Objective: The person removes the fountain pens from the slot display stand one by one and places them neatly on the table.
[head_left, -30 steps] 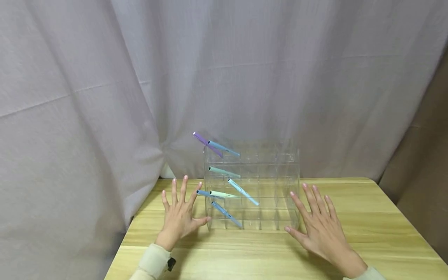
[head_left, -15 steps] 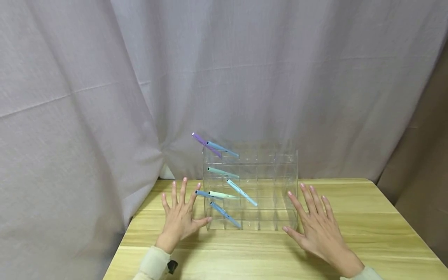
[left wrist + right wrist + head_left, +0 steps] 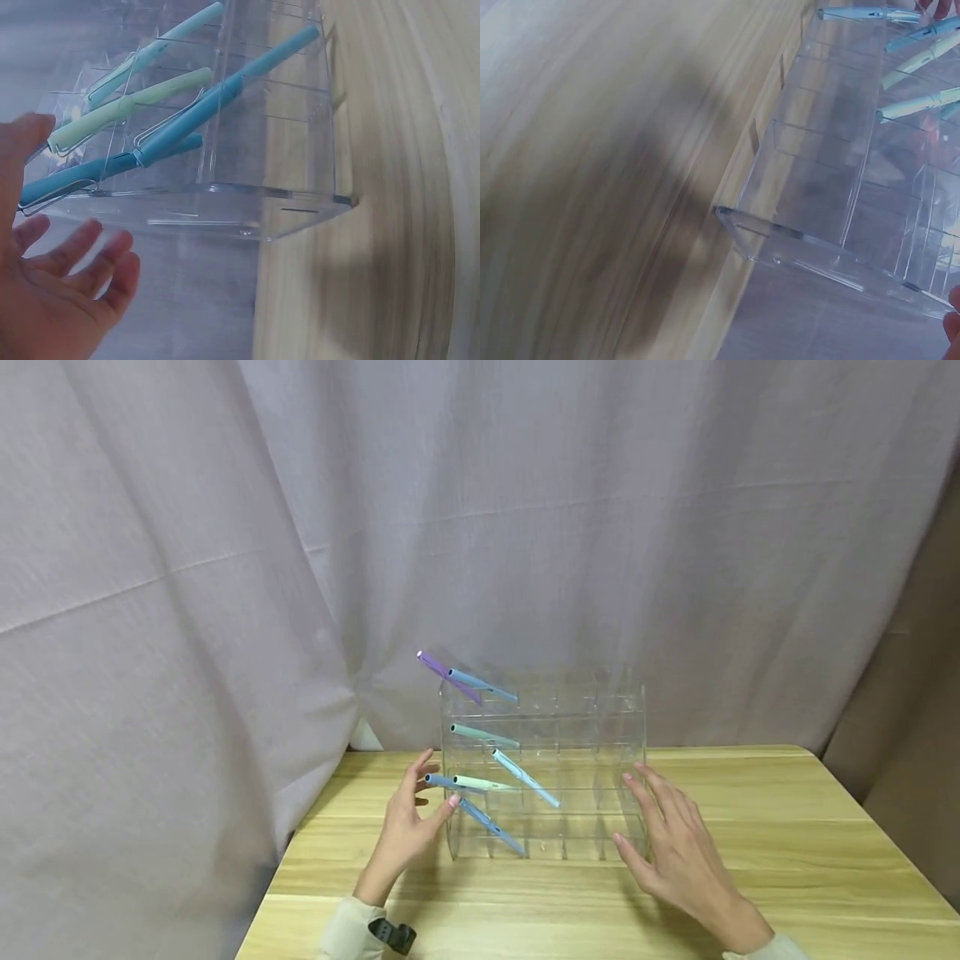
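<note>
A clear acrylic pen rack (image 3: 577, 797) with tiered compartments stands on the table, holding several capped pens. My left hand (image 3: 405, 827) is at its left side, thumb and fingers apart on either side of the end of a dark blue pen (image 3: 442, 782). Beside that pen lie a pale green pen (image 3: 480, 783) and a blue pen (image 3: 491, 827), which slants down in the lowest tier. The left wrist view has the fingers (image 3: 101, 266) loosely bent below the pens. My right hand (image 3: 678, 852) is at the rack's right side, fingers extended, holding nothing.
Higher in the rack are a purple pen (image 3: 435, 666), another blue pen (image 3: 480, 683), a green pen (image 3: 483, 735) and a light blue pen (image 3: 525, 777). The wooden table (image 3: 780, 835) ends at the back against a grey curtain (image 3: 525, 527). A black wrist strap (image 3: 392, 935) is on the left wrist.
My left hand has turned and moved right, from spread flat beside the rack to around the dark blue pen's end. The right hand's fingers have drawn closer together. The pens keep their places.
</note>
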The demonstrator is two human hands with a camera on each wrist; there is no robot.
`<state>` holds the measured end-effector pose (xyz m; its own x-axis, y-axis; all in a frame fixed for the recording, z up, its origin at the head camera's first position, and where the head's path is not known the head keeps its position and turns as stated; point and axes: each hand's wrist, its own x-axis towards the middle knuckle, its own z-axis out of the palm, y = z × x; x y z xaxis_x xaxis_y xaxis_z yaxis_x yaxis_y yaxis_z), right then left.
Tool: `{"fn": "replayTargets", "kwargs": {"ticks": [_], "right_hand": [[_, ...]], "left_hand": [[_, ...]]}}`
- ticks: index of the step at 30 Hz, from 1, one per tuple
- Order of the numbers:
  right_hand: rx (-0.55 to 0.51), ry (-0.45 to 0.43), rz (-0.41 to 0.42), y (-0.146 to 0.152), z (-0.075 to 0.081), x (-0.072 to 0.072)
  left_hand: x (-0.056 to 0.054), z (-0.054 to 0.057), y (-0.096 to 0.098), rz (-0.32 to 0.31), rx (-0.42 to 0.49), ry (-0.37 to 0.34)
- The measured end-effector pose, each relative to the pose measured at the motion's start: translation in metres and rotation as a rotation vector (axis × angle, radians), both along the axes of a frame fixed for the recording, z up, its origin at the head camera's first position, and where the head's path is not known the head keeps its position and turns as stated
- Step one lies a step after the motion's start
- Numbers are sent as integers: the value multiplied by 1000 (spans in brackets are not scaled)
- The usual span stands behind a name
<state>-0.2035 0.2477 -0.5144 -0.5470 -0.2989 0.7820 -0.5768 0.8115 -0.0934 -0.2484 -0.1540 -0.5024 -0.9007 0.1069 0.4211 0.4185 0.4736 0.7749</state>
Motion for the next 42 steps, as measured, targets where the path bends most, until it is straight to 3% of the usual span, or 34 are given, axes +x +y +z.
{"fn": "replayTargets", "kwargs": {"ticks": [7, 12, 19, 25, 31, 34, 42], "right_hand": [[-50, -25, 5, 1, -6, -4], [-26, -88, -46, 5, -17, -4], [-10, -218, -80, 4, -38, 0], [-23, -203, -37, 6, -56, -11], [-17, -190, 30, 10, -61, -21], [-43, -200, 19, 6, -62, -20], [-151, -298, -16, -3, -66, -13]], "left_hand": [[-3, 2, 1, 56, 110, 47], [-4, 4, 1, 100, 150, 47], [-3, 6, 0, 110, 240, 34], [0, 14, -3, 149, 370, 79], [12, 31, -13, 159, 543, 124], [19, 37, -19, 177, 622, 128], [29, 38, -28, 177, 694, 102]]}}
